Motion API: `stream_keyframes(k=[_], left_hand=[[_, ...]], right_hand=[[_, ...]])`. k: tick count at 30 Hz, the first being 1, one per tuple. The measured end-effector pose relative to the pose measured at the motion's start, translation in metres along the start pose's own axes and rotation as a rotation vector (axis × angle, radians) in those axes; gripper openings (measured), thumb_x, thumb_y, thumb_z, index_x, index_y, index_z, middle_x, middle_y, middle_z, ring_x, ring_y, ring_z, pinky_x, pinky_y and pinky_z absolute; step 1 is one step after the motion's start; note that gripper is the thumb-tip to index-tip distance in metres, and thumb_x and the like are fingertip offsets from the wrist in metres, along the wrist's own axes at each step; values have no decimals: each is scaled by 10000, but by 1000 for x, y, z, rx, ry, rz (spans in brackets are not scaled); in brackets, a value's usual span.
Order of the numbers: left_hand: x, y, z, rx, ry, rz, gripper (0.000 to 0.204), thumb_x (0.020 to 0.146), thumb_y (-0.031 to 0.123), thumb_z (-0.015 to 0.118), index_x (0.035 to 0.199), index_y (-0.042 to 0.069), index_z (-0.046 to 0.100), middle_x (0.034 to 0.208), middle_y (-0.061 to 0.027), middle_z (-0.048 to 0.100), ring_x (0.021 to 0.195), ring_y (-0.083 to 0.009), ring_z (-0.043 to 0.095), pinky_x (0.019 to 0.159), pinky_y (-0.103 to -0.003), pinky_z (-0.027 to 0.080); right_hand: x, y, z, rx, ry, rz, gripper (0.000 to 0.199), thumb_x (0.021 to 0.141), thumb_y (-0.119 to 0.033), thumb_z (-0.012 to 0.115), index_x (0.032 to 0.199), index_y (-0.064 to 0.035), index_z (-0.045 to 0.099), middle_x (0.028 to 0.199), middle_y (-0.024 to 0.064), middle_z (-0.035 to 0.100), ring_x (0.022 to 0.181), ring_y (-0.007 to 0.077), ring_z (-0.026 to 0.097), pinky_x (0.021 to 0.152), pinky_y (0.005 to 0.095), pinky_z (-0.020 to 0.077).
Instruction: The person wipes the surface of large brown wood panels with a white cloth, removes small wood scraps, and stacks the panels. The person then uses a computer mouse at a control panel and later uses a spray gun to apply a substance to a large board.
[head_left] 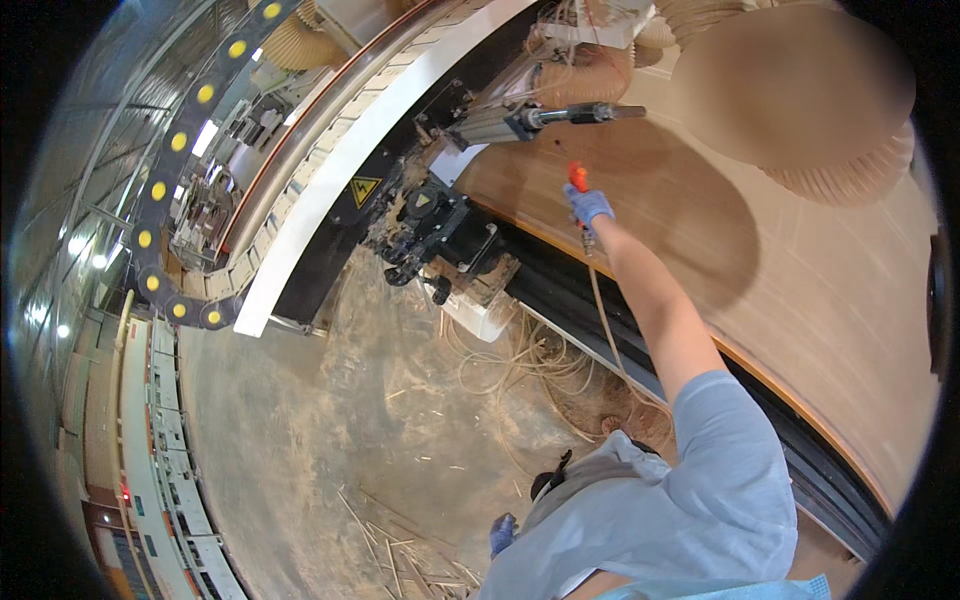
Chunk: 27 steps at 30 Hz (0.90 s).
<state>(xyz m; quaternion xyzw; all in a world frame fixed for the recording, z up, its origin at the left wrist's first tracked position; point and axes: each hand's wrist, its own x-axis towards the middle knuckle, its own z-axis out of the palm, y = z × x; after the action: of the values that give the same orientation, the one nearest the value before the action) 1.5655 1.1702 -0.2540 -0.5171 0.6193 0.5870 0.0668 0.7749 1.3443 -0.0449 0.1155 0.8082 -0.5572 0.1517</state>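
Lowest in view, the left hand in a blue glove hangs down by the person's side, beside the grey-blue shirt; it touches nothing, and whether its fingers are spread or curled cannot be told at this size. Under it the floor is dusty and strewn with thin wood slivers and pale curled strips.

The right arm stretches out and away over the edge of a wide wooden board that lies flat on the machine bed. A thin hose runs along the forearm up toward the glove. At the arm's end the right hand, also in a blue glove, is closed around an orange-handled tool, fingers wrapped on its grip; the tool's tip sits just above the board near its far edge, and whether it touches the wood cannot be told.

Just left of that hand stands the black machine head, caked with sawdust, with a yellow warning triangle on its panel. Beyond the tool a silver cylinder points across the board. Farther off, ribbed tan ducts rise from the machine, and a black cable chain with yellow spots curves along the left
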Motion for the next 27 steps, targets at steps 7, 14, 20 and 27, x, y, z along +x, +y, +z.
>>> stream_keyframes(k=[7,14,20,27], left_hand=[[30,20,-43,-506,-21,-200,260,848,249,619,1065,114,571,984,-77,618,842,-244,595,657,-415,491],[44,-45,-138,-362,161,-194,241,850,307,577,922,79,601,876,-120,624,774,-257,584,643,-405,463],[55,-108,-225,20,311,-263,324,851,356,541,800,48,626,783,-156,629,715,-269,575,631,-397,440],[94,-36,-301,34,299,-356,330,843,370,551,844,49,631,710,-91,578,662,-208,532,560,-360,445]], right_hand=[[-1,-4,-6,42,147,17,573,797,-582,558,801,-16,649,667,101,626,612,207,610,583,358,454],[-59,7,72,87,407,103,594,791,-584,551,849,-2,656,709,110,642,635,200,622,576,370,463],[-150,107,156,372,241,-16,392,754,-491,698,802,-120,580,601,-15,472,484,135,439,456,304,361],[-315,210,318,-181,109,-67,416,806,-451,613,816,-35,622,663,64,586,622,169,566,591,366,463]])
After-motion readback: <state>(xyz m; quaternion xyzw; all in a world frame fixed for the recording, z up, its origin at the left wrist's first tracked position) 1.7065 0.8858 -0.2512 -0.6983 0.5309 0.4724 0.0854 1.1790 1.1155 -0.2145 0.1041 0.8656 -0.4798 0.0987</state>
